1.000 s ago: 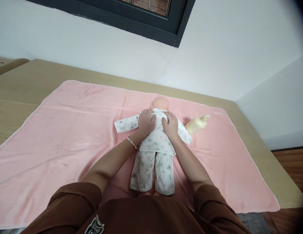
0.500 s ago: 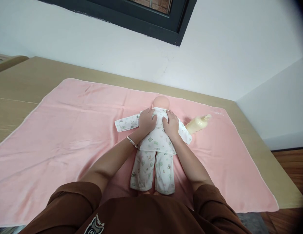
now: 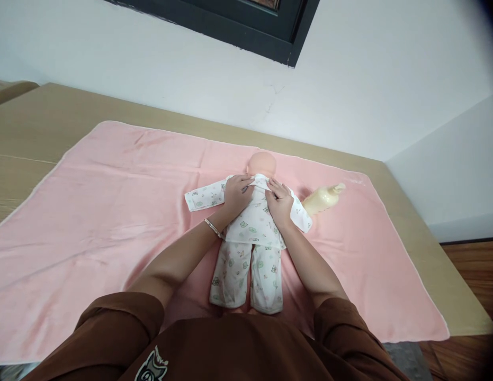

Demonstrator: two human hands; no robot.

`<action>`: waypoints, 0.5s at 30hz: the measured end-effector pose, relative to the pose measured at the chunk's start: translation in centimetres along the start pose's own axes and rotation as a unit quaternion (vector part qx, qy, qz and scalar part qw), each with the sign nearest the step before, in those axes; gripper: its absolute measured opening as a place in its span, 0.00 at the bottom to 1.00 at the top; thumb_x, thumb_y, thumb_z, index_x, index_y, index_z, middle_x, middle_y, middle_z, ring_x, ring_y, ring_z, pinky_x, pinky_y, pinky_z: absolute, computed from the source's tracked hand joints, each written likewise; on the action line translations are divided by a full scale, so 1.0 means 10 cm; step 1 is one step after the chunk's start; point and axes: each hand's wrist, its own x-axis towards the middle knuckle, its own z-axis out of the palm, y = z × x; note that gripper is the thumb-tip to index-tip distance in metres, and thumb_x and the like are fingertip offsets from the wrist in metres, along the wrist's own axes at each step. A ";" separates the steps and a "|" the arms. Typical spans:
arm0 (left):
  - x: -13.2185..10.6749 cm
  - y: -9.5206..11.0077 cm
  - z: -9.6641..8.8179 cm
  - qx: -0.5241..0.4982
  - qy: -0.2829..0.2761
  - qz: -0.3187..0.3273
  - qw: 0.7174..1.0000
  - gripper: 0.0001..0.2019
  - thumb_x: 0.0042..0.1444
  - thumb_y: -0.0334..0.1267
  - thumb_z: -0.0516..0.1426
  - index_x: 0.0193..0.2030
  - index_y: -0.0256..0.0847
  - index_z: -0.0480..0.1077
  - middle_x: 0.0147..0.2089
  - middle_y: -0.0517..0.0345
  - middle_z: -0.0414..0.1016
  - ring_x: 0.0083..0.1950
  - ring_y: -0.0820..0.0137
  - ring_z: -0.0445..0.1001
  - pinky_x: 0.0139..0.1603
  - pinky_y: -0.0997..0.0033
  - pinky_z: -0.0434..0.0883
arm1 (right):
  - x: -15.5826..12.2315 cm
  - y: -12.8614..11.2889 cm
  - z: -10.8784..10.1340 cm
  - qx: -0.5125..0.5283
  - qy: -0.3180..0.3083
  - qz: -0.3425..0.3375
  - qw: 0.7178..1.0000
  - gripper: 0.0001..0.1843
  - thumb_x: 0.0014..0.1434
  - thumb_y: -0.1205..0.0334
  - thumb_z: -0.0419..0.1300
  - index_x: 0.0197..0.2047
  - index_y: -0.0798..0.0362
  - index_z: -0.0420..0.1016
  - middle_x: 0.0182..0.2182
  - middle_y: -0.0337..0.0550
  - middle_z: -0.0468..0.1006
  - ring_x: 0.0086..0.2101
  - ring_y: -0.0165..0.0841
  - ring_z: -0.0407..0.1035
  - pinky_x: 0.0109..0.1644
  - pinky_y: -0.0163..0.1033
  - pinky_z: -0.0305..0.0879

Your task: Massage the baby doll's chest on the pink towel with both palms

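Observation:
A baby doll (image 3: 262, 163) lies on the pink blanket with its head away from me; no face shows. It wears a white printed shirt (image 3: 250, 226) and matching trousers (image 3: 267, 275). My left hand (image 3: 238, 192) is closed on the shirt near the left shoulder, thumb and fingers gathering cloth. Opposite it, my right hand (image 3: 280, 202) grips the shirt near the right shoulder in the same way. A fold of cloth stretches between the hands below the doll's head. The sleeves spread out to both sides.
The pink blanket (image 3: 111, 211) covers much of the wooden table (image 3: 83, 108). A pale yellow bottle (image 3: 322, 199) with a narrow top lies beside the right sleeve. Behind the table are a white wall (image 3: 349, 79) and a dark window frame (image 3: 266, 39).
My hands lay flatter on the shirt before; now their fingers have curled and bunched the cloth near the neck. The view has shifted slightly; the doll and bottle lie as before.

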 end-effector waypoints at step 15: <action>0.02 0.02 0.00 0.015 -0.015 -0.016 1.000 0.19 0.63 0.36 0.46 0.53 0.43 0.74 0.55 0.55 0.78 0.57 0.64 0.73 0.63 0.57 0.67 | 0.12 0.01 -0.01 -0.088 -0.059 0.060 0.993 0.23 0.62 0.59 0.53 0.59 0.53 0.72 0.62 0.52 0.68 0.62 0.46 0.60 0.67 0.59 0.53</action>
